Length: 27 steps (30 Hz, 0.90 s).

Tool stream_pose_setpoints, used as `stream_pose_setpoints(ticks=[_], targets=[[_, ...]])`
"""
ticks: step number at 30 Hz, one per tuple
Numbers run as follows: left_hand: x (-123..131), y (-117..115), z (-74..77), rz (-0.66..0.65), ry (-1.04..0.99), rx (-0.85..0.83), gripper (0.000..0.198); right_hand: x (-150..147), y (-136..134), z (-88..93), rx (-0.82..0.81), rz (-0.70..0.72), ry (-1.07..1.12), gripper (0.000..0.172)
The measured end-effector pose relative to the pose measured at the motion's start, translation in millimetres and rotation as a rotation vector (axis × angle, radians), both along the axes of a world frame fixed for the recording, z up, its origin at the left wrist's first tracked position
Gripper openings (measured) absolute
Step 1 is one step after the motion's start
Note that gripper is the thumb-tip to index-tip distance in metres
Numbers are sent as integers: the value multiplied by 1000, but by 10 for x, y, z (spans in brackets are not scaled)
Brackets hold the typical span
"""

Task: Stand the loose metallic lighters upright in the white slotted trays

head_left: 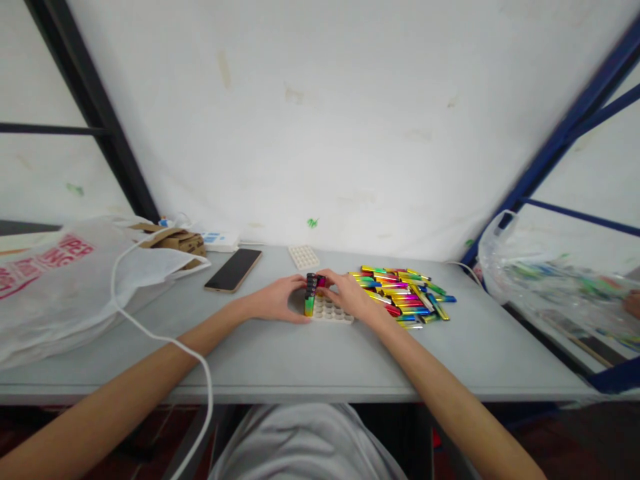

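White tray (333, 312) with round pockets sits mid-tabletop (310, 363), right between the hands. Left hand (275, 299): fingers curved in a moderately wide C around the tray's left end, upright lighters (309, 305) with black tops just inside; can't tell if they grip or only touch. Right hand (350, 295): fingers narrow, pinching a magenta lighter (321, 282) by that row; fingertips partly hide it. Most visible pockets unfilled. Loose lighters (407, 297), shiny mixed colours, heaped just right of the right hand. Second tray (303, 257) lies behind, near the wall (320, 133). Phone (233, 270) is flat, beyond the left forearm. Printed plastic bag (75, 293) takes up the left end, brown cardboard (177, 244) behind it. White cord (207, 387) crosses over the left forearm, so it partly blocks that side.
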<state>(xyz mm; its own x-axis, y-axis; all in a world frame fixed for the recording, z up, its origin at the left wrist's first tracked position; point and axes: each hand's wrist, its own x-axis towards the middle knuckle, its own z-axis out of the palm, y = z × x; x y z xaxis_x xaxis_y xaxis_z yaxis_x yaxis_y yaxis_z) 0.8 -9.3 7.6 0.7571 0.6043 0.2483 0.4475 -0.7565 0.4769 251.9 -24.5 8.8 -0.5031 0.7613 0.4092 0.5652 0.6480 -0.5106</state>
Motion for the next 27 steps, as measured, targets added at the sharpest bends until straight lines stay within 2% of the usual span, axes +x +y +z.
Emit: stream_pose_setpoints(ticks=[4, 6, 8, 9, 12, 15, 17, 18, 20, 22, 25, 27], targets=[[-4, 18, -9, -2, 0, 15, 69, 114, 1, 20, -55, 45, 61, 56], [-4, 22, -9, -1, -1, 8, 70, 297, 25, 77, -70, -2, 91, 52], [-5, 23, -11, 7, 0, 5, 69, 532, 61, 160, -67, -138, 121, 32], [-6, 23, -15, 13, 1, 7, 70, 654, 77, 212, -65, -235, 117, 30], [-10, 26, -31, 27, 3, 17, 71, 959, 58, 409, 18, -511, 22, 46], [-12, 32, -44, 34, 7, 14, 71, 1100, -134, 620, 101, -637, -159, 68], [-10, 36, -48, 35, 19, 9, 72, 1116, -361, 697, 69, -605, -230, 65], [-8, 38, -48, 35, 23, 8, 72, 1112, -493, 698, 46, -542, -260, 56], [-6, 40, -50, 32, 20, 8, 70, 1097, -767, 615, -10, -415, -331, 38], [-4, 43, -54, 27, 2, 12, 69, 1085, -1014, 436, -38, -364, -394, 29], [-5, 48, -59, 15, -13, 13, 70, 1074, -1251, 120, 10, -406, -481, 16], [-6, 48, -54, 10, -1, 15, 70, 1073, -1300, -17, 59, -436, -502, 9]])
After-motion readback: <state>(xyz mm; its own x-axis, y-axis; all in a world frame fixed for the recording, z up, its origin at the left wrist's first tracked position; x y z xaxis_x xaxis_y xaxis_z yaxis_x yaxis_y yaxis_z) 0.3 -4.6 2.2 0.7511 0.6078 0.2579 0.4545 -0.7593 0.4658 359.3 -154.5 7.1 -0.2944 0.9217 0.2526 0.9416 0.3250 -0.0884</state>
